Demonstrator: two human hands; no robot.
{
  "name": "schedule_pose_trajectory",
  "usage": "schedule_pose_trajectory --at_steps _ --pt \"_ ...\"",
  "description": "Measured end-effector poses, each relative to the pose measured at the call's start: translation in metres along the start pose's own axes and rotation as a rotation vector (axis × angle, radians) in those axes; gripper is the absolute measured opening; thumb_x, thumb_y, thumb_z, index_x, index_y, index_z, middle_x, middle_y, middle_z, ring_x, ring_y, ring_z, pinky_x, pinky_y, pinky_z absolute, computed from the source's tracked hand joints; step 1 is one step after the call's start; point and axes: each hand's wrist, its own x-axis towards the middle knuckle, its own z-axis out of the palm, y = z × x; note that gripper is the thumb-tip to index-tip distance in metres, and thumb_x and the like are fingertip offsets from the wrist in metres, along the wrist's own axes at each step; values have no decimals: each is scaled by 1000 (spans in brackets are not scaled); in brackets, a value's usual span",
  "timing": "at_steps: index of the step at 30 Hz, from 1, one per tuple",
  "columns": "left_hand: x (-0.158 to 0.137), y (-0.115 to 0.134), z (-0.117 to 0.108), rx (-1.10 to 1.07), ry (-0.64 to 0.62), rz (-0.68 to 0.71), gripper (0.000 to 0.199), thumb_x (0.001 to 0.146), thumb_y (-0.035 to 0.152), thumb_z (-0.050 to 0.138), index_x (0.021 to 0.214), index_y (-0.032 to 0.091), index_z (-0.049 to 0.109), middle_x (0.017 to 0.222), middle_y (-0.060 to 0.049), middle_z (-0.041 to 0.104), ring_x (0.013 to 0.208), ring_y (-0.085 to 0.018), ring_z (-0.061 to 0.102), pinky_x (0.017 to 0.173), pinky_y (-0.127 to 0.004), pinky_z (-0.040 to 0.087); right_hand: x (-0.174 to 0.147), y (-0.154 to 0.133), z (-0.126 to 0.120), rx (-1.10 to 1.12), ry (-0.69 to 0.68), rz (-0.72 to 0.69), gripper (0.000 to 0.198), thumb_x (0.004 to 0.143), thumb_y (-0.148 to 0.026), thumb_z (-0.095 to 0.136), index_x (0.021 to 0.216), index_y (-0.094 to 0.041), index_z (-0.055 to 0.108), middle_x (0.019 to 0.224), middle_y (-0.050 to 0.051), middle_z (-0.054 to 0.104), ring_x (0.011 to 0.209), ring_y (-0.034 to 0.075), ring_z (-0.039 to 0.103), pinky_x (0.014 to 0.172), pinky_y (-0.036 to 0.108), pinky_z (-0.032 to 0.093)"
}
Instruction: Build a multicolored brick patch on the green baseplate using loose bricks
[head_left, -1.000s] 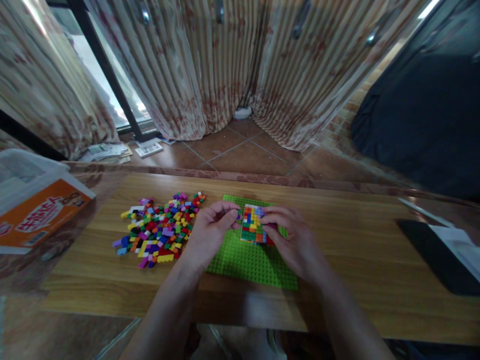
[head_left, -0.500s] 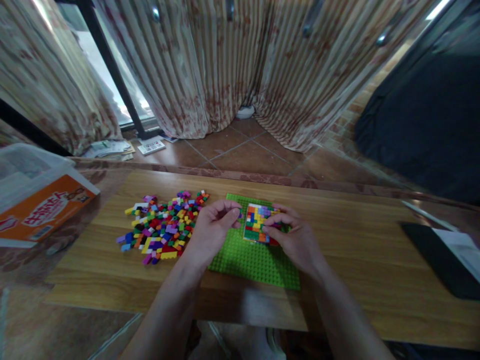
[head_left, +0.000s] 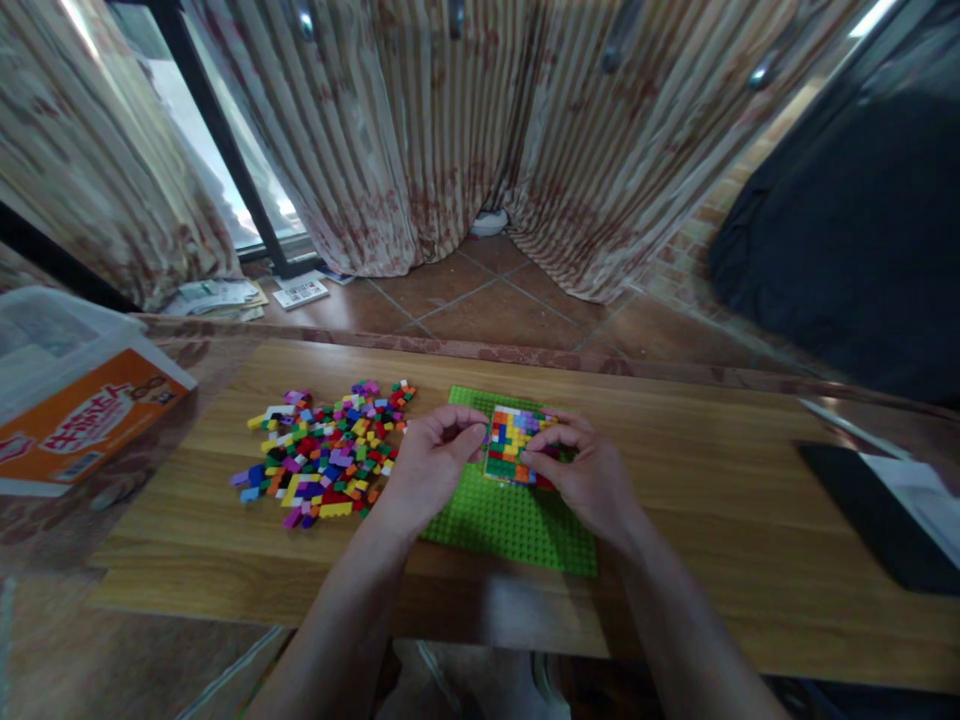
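A flat panel of many-coloured toy bricks (head_left: pixel 508 440) is over the green studded baseplate (head_left: pixel 517 530); whether it rests on the plate or is held just above, I cannot tell. My right hand (head_left: pixel 581 465) grips the panel's right side, thumb and forefinger on its top and the other fingers partly hidden behind. At the panel's left edge, my left hand (head_left: pixel 439 455) pinches a small purple toy brick (head_left: pixel 486 435), mostly covered by the fingertips. A loose heap of mixed toy bricks (head_left: pixel 341 455) lies left of this hand.
All this lies on a long wooden table (head_left: pixel 697 520). An orange-labelled plastic box (head_left: pixel 97 420) stands beyond its left end. At the right end are a black flat pad (head_left: pixel 877 510) and white paper (head_left: pixel 911 485). Striped curtains (head_left: pixel 420 150) hang behind.
My left hand has moved slightly right, bringing the small brick closer to the panel's left edge. The right hand keeps its grip. The whole view has shifted a little.
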Motion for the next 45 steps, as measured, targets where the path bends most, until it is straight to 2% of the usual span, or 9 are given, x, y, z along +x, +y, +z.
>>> schedule_pose_trajectory --at_steps 10,16,25,37,45 --pt "1 -6 1 68 -47 2 12 72 24 67 78 15 72 62 1 63 56 -10 54 56 -21 41 -1 -1 -4 -50 -22 -8 5 71 -29 73 71 -24 73 115 8 65 114 26 58 100 48 42" --pt "-1 -4 2 10 -83 -38 14 72 24 68 79 14 74 66 0 66 58 -10 54 58 -21 42 -1 -14 -6 -4 110 -137 11 81 -33 65 79 -25 73 114 7 65 110 22 59 100 45 43" --pt "-4 -5 5 -71 -206 -18 15 70 27 73 77 14 75 71 -2 69 63 -11 56 63 -23 45 -10 -32 6 -79 24 -184 17 83 -41 65 84 -27 73 110 6 67 107 23 60 97 45 44" --pt "-5 -5 7 -120 -150 -17 17 68 27 76 75 13 68 64 1 63 58 -9 55 57 -21 44 -10 -29 6 17 2 -140 13 82 -38 67 79 -28 74 105 4 69 104 22 61 94 43 46" --pt "-4 -4 7 -71 -170 -1 16 69 28 74 72 13 69 62 1 61 58 -10 53 60 -22 44 -10 -29 5 48 -14 -149 7 79 -33 70 80 -27 73 102 4 70 103 22 62 96 44 46"
